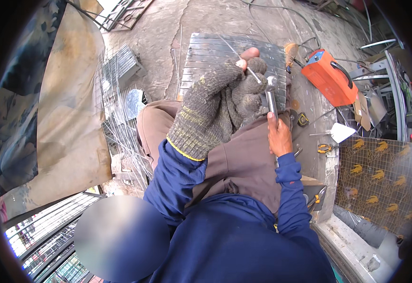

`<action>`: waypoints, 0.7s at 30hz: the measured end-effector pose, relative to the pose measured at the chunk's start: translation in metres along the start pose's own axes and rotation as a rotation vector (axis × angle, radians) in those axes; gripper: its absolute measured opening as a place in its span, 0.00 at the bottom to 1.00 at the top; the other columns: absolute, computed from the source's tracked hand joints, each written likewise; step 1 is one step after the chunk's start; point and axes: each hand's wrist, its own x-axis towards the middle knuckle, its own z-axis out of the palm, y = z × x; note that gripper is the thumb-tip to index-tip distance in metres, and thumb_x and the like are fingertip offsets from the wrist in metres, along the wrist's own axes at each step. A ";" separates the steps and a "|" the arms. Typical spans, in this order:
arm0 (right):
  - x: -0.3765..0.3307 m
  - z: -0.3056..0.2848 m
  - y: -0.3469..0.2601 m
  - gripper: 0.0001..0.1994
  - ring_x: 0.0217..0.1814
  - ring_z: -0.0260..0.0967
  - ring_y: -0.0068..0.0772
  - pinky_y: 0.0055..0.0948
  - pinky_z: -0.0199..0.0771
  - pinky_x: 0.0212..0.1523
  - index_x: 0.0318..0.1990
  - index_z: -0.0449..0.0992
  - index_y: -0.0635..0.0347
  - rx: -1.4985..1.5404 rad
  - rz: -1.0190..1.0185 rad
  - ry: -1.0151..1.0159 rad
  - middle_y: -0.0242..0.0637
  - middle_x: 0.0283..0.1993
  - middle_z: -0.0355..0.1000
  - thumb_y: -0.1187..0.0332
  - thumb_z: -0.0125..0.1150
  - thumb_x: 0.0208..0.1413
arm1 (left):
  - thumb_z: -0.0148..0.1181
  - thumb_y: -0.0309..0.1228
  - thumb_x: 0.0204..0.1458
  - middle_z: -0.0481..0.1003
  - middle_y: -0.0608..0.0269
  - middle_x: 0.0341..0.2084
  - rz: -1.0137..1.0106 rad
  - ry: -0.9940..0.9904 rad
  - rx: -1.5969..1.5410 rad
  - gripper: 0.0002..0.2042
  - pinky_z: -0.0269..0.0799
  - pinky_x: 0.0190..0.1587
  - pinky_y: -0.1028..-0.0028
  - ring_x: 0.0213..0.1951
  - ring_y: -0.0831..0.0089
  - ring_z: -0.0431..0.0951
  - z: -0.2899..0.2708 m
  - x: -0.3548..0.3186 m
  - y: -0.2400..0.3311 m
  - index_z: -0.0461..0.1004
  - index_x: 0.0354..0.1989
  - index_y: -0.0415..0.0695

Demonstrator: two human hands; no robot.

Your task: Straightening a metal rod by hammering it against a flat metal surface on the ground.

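My left hand (215, 101) wears a grey knitted glove with a yellow cuff edge; bare fingertips stick out of it. Those tips pinch a thin metal rod (232, 47), which slants from upper left down toward my right hand. Bare, my right hand (281, 137) grips a hammer (271, 100) by its shiny metal handle, head up. The hammer head is close beside the rod's lower end; whether they touch I cannot tell. Both hands are above my lap, in front of a dark slatted metal panel (199, 56) lying on the ground.
An orange welding machine (326, 80) with a black handle stands at the right. Near it lie a tape measure (303, 119), yellow-handled pliers (325, 149) and a brown printed board (376, 184). Thin metal rods (125, 134), a grey metal box (121, 66) and a hanging tarp (73, 104) are on the left.
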 end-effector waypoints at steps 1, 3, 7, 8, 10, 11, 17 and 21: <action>0.000 0.000 -0.001 0.39 0.17 0.70 0.49 0.44 0.71 0.26 0.29 0.67 0.67 -0.001 -0.001 -0.001 0.51 0.18 0.65 0.31 0.42 0.63 | 0.52 0.30 0.66 0.76 0.58 0.47 0.007 -0.001 0.000 0.21 0.85 0.43 0.69 0.45 0.68 0.82 0.001 0.000 -0.001 0.63 0.65 0.36; -0.001 -0.002 -0.002 0.39 0.18 0.70 0.50 0.45 0.71 0.26 0.29 0.67 0.67 -0.005 0.002 -0.008 0.51 0.18 0.65 0.31 0.42 0.63 | 0.54 0.31 0.65 0.76 0.59 0.48 0.012 0.035 0.043 0.21 0.85 0.46 0.69 0.47 0.68 0.82 0.004 0.000 -0.004 0.63 0.65 0.37; 0.005 0.001 0.009 0.39 0.19 0.71 0.51 0.45 0.71 0.28 0.28 0.67 0.68 -0.030 -0.039 0.022 0.51 0.19 0.65 0.31 0.41 0.64 | 0.49 0.31 0.68 0.74 0.62 0.57 -0.027 0.033 0.006 0.21 0.82 0.44 0.71 0.47 0.71 0.81 -0.001 0.001 -0.007 0.61 0.67 0.36; 0.007 0.002 0.013 0.39 0.19 0.71 0.51 0.45 0.71 0.28 0.28 0.67 0.68 -0.032 -0.040 0.021 0.51 0.19 0.65 0.31 0.41 0.64 | 0.53 0.31 0.67 0.76 0.59 0.53 -0.032 -0.006 -0.007 0.21 0.83 0.46 0.69 0.48 0.68 0.82 -0.003 0.002 -0.008 0.64 0.66 0.38; 0.009 0.003 0.017 0.39 0.19 0.71 0.52 0.46 0.72 0.29 0.29 0.68 0.68 -0.049 -0.093 0.044 0.52 0.19 0.66 0.31 0.41 0.64 | 0.56 0.32 0.65 0.77 0.57 0.49 -0.036 -0.047 -0.020 0.20 0.83 0.48 0.67 0.49 0.65 0.82 -0.001 0.003 -0.010 0.66 0.64 0.40; 0.008 0.003 0.015 0.39 0.19 0.71 0.52 0.46 0.72 0.29 0.29 0.68 0.68 -0.049 -0.094 0.042 0.52 0.19 0.66 0.31 0.41 0.64 | 0.54 0.32 0.67 0.77 0.61 0.46 -0.013 0.032 0.055 0.20 0.83 0.42 0.71 0.44 0.71 0.82 0.007 0.002 -0.011 0.65 0.64 0.39; 0.009 0.002 0.015 0.40 0.22 0.72 0.56 0.47 0.72 0.32 0.30 0.69 0.69 -0.042 -0.052 0.018 0.56 0.21 0.67 0.30 0.40 0.64 | 0.53 0.35 0.68 0.78 0.68 0.39 0.017 0.177 0.171 0.17 0.79 0.31 0.78 0.36 0.80 0.81 0.017 0.000 -0.014 0.69 0.60 0.40; 0.017 0.006 0.032 0.41 0.22 0.72 0.56 0.48 0.73 0.33 0.30 0.70 0.69 -0.083 -0.141 0.076 0.56 0.22 0.68 0.29 0.39 0.63 | 0.54 0.37 0.68 0.78 0.69 0.36 -0.002 0.218 0.194 0.15 0.78 0.30 0.79 0.32 0.81 0.81 0.021 0.000 -0.013 0.71 0.57 0.42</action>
